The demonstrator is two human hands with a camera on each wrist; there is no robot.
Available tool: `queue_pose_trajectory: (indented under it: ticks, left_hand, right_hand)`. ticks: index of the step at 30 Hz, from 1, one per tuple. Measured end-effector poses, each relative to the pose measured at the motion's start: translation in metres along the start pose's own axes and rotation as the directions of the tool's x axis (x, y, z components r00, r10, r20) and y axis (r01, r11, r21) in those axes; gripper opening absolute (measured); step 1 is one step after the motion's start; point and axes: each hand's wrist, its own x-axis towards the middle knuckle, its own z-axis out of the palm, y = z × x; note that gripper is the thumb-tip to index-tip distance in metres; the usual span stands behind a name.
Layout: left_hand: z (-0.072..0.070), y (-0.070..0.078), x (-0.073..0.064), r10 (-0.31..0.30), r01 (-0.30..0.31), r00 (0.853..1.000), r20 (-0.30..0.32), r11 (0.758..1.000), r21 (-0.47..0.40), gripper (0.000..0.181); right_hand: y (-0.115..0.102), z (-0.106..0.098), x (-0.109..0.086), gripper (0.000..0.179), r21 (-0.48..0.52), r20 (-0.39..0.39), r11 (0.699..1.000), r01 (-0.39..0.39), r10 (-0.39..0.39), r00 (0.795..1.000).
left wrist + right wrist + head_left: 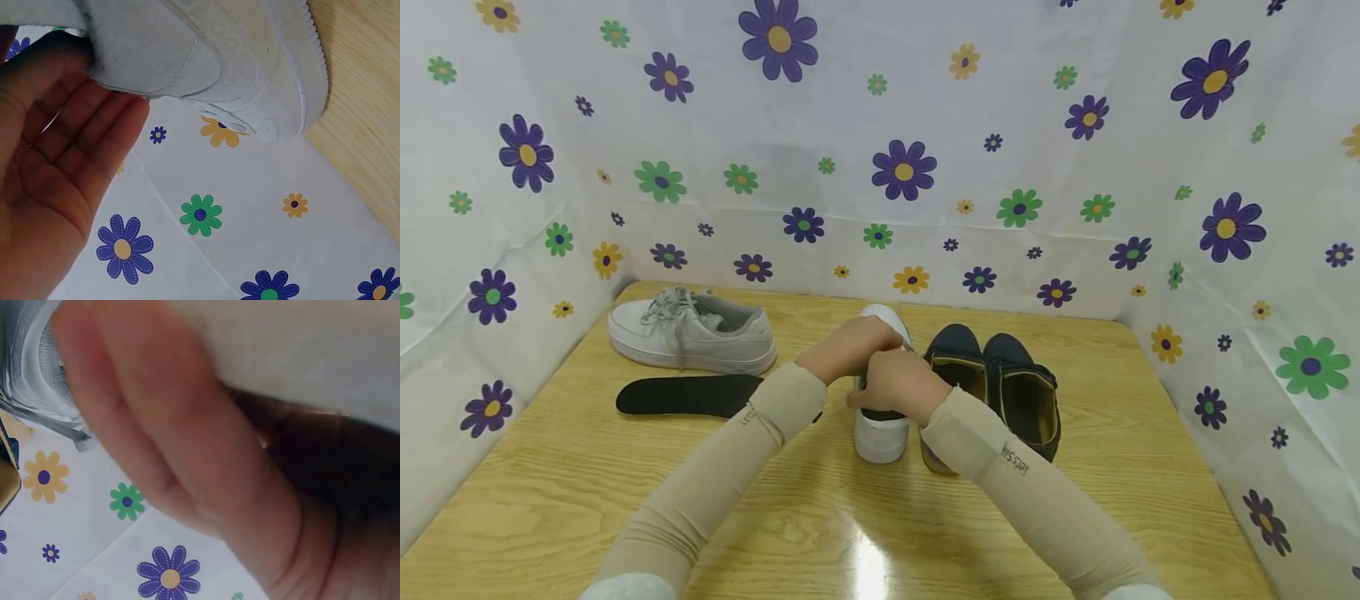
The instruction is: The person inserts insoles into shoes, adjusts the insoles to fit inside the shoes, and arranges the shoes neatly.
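A white sneaker (pixel 882 440) stands toe-away at the table's middle, both hands over its opening. Something black (pixel 880 414) shows inside at the heel. My left hand (pixel 853 346) reaches across the front of the opening; in the left wrist view it grips the collar, thumb at the inside and fingers outside. My right hand (pixel 902 385) bends over the opening behind it, thumb at the sneaker's left edge. Its fingers (pixel 181 419) are close and blurred in the right wrist view, and their tips are hidden. A black insole (pixel 688 396) lies flat at left, partly behind my left sleeve.
Another white sneaker (pixel 700 333) with grey laces lies at the back left, toe leftward. Dark navy shoes (pixel 1030 400) stand close together just right of the middle sneaker. A flowered cloth (pixel 850 125) walls the wooden table (pixel 820 517) at the back and sides.
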Motion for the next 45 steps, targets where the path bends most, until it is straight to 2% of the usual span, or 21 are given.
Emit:
queue_pose_trajectory:
  ticks: [4, 12, 18, 25, 32, 35, 38, 45]
  left_hand:
    - [0.001, -0.002, 0.001, -0.001, 0.001, 1.0, 0.001, 1.0, -0.006, 0.016]
    - [0.0, -0.003, 0.001, -0.032, 0.032, 0.999, 0.011, 0.998, -0.062, 0.007]
    - [0.002, -0.007, -0.001, 0.021, -0.024, 0.999, -0.042, 0.998, -0.064, 0.009]
    - [0.003, -0.011, 0.001, 0.011, -0.015, 0.999, -0.039, 0.996, -0.085, 0.008]
    - [0.005, -0.015, 0.001, 0.054, -0.06, 0.996, -0.071, 0.995, -0.085, 0.011]
    - [0.004, -0.015, 0.001, 0.055, -0.06, 0.996, -0.072, 0.996, -0.072, 0.01]
    - [0.003, -0.014, 0.001, 0.05, -0.053, 0.997, -0.059, 0.997, -0.049, 0.009]
    - [0.002, -0.012, 0.001, 0.024, -0.024, 1.0, -0.015, 1.0, -0.006, 0.022]
  right_hand:
    - [-0.002, 0.001, 0.003, 0.04, -0.001, -0.03, 0.999, -0.037, 0.037, 0.999]
    - [-0.005, 0.0, 0.003, 0.031, -0.008, -0.142, 0.999, -0.036, 0.035, 0.989]
    - [-0.001, 0.002, 0.006, 0.024, 0.058, -0.216, 0.998, -0.031, 0.043, 0.975]
    - [0.007, 0.011, 0.013, 0.022, 0.102, -0.3, 0.995, 0.013, 0.019, 0.954]
    - [0.012, 0.017, 0.018, 0.019, 0.155, -0.35, 0.988, 0.022, 0.034, 0.936]
    - [0.013, 0.017, 0.019, 0.02, 0.145, -0.357, 0.989, 0.019, 0.035, 0.933]
    - [0.011, 0.018, 0.018, 0.023, 0.116, -0.335, 0.993, -0.008, 0.047, 0.941]
    - [0.0, 0.019, 0.001, 0.044, 0.042, -0.196, 0.999, -0.008, 0.016, 0.98]
